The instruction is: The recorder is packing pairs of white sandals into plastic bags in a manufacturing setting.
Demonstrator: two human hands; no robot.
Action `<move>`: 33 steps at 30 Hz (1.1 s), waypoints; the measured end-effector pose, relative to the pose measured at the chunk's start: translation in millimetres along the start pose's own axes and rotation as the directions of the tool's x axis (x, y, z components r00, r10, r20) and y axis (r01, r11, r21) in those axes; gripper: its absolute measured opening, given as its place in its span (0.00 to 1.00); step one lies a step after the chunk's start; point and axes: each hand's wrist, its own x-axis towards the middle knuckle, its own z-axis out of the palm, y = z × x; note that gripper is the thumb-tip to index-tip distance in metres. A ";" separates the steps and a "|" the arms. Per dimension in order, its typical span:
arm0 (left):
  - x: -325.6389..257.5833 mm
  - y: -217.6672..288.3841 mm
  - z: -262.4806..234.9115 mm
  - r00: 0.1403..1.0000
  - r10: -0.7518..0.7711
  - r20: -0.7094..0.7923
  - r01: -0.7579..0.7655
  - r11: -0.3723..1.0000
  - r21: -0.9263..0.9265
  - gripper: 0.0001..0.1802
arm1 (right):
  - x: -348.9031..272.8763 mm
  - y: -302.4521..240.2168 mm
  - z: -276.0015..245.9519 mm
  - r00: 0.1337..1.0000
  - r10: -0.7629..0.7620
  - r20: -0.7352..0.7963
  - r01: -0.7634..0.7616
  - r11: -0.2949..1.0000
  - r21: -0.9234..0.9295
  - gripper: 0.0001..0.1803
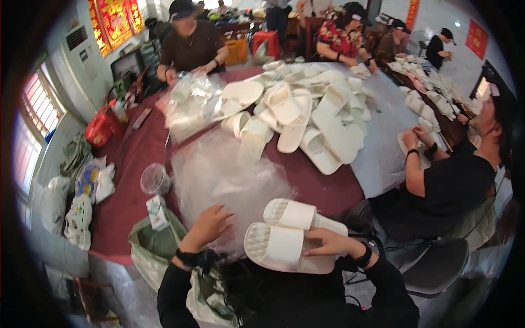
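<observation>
A pair of white slide slippers lies side by side close in front of me: the nearer slipper (284,249) has a quilted footbed and a wide strap, and the farther slipper (292,213) sits just beyond it. My right hand (328,241) is closed on the nearer slipper, its fingers at the strap's rear edge; whether it also grips the farther one I cannot tell. To the left, my left hand (210,224) is empty, fingers apart, over the edge of a stack of clear plastic bags (219,180). Past the bags rises a big heap of white slippers (295,117).
The table wears a dark red cloth (128,191). A round clear tub (156,179) and a small white box (157,213) stand left, above a green sack (158,243). Co-workers sit across and at right; one person's hands (415,139) handle slippers.
</observation>
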 end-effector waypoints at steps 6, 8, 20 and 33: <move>-3.6 12.7 49.2 0.997 -0.068 -0.043 0.077 0.961 0.265 0.30 | 0.3 -7.0 4.3 0.992 -0.080 0.096 0.077 0.996 0.035 0.29; -3.6 20.7 47.8 0.993 -0.117 -0.031 0.121 0.962 0.246 0.31 | 0.4 -5.0 5.7 0.989 -0.064 0.137 0.059 0.997 0.042 0.30; 5.0 28.3 54.6 0.986 -0.086 -0.145 0.115 0.971 0.207 0.20 | -0.5 -2.2 15.7 0.977 -0.086 0.196 0.076 0.996 0.054 0.31; 37.3 36.2 21.4 0.918 -0.176 -0.355 0.115 0.976 -0.186 0.06 | 14.3 -3.9 23.8 0.999 -0.046 -0.007 0.045 0.995 -0.091 0.24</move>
